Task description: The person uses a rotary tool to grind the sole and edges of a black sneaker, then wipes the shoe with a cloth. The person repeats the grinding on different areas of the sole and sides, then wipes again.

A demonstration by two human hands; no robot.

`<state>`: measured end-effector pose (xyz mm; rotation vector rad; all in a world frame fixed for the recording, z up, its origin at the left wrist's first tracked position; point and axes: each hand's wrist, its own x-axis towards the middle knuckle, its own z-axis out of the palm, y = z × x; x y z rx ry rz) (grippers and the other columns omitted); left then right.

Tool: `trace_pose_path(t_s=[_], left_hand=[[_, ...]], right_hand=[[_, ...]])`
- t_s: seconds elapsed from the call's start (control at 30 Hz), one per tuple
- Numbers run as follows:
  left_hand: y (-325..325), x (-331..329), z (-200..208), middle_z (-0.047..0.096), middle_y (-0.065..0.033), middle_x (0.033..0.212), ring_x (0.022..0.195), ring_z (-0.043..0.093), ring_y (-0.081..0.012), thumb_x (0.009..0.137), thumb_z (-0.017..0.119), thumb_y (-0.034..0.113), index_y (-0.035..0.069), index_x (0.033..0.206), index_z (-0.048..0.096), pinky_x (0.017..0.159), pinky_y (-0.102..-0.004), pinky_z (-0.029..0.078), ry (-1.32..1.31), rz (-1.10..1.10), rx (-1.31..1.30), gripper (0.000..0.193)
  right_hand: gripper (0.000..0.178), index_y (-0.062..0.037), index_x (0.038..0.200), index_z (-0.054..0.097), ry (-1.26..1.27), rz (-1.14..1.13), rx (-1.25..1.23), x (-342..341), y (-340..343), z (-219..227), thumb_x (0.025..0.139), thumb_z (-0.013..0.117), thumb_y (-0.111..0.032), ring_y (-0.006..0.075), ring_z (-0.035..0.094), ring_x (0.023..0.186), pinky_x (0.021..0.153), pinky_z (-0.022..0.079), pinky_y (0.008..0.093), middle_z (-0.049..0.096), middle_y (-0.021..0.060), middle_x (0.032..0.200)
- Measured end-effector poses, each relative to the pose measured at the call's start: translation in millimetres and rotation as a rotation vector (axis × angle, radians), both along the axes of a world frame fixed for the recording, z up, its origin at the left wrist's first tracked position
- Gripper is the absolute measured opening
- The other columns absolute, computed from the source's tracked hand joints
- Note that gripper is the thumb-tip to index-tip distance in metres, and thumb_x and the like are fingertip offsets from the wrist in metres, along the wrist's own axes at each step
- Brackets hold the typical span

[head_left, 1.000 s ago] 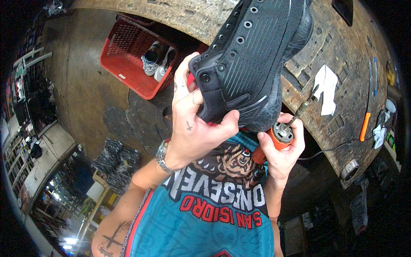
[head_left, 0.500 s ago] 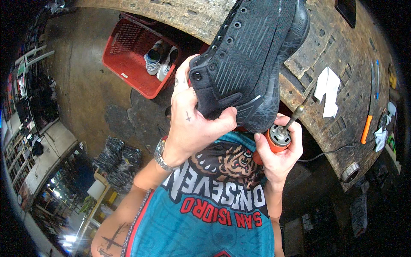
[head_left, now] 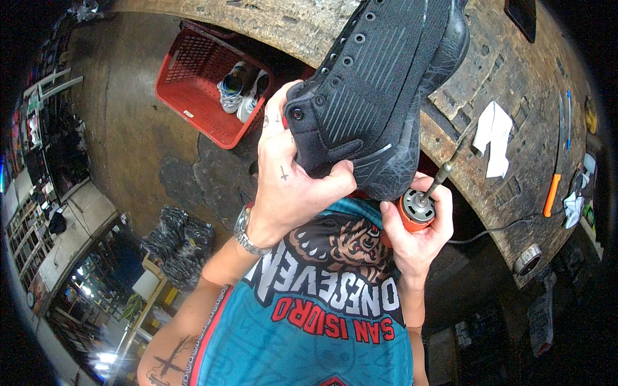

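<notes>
A black shoe (head_left: 370, 96) with empty lace eyelets is held up in front of me, its heel end toward me and its toe reaching past the upper edge. My left hand (head_left: 299, 174) is closed round the heel collar, thumb on the near side. Below the heel, my right hand (head_left: 421, 231) wraps round an orange rotary tool (head_left: 412, 222) with a round metal motor end. A thin metal shaft (head_left: 441, 174) sticks up from that motor end, beside the sole. Whether the tool touches the shoe I cannot tell.
A worn wooden workbench (head_left: 463, 106) curves across the top and right. On it lie a white scrap (head_left: 494, 138), an orange-handled blade (head_left: 552, 193) and a roll of tape (head_left: 528, 257). A red basket (head_left: 193, 96) with white shoes (head_left: 241, 96) stands on the floor at left. A dark cable (head_left: 489, 230) trails rightward.
The right hand and the rotary tool have shifted very slightly left. The shoe and the left hand stay almost where they were.
</notes>
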<state>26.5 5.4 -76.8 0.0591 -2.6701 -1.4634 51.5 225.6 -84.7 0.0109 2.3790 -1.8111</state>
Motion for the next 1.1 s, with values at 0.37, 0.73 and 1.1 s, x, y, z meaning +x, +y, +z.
trace_pose_path(t_s=[0.37, 0.73, 1.1], left_hand=[[4, -1, 5, 0.072, -0.0114, 0.118, 0.133, 0.048, -0.0382, 0.064, 0.073, 0.007, 0.004, 0.1, 0.077, 0.117, -0.0485, 0.033, -0.033, 0.048, 0.149, 0.036], [6, 1, 29, 0.052, -0.022, 0.145, 0.14, 0.044, -0.0369, 0.077, 0.084, 0.017, 0.002, 0.116, 0.076, 0.118, -0.0449, 0.031, -0.084, -0.137, -0.066, 0.043], [18, -2, 37, 0.046, -0.0235, 0.147, 0.138, 0.047, -0.0355, 0.078, 0.085, 0.014, 0.002, 0.114, 0.076, 0.116, -0.0442, 0.033, -0.069, -0.151, -0.123, 0.038]], right_hand=[[0.048, 0.0009, 0.115, 0.062, -0.009, 0.004, -0.036, -1, 2, -1, 0.072, 0.083, 0.003, 0.0194, 0.068, 0.102, 0.094, 0.053, 0.0335, 0.069, 0.0143, 0.114], [0.042, 0.0004, 0.116, 0.06, -0.16, -0.084, -0.093, 0, 14, 1, 0.079, 0.079, 0.003, 0.0097, 0.063, 0.092, 0.085, 0.052, 0.0257, 0.066, 0.0049, 0.106], [0.042, 0.0011, 0.119, 0.06, -0.213, -0.138, -0.186, 1, 18, -3, 0.082, 0.077, 0.006, 0.0085, 0.065, 0.09, 0.083, 0.052, 0.0246, 0.069, 0.0041, 0.101]])
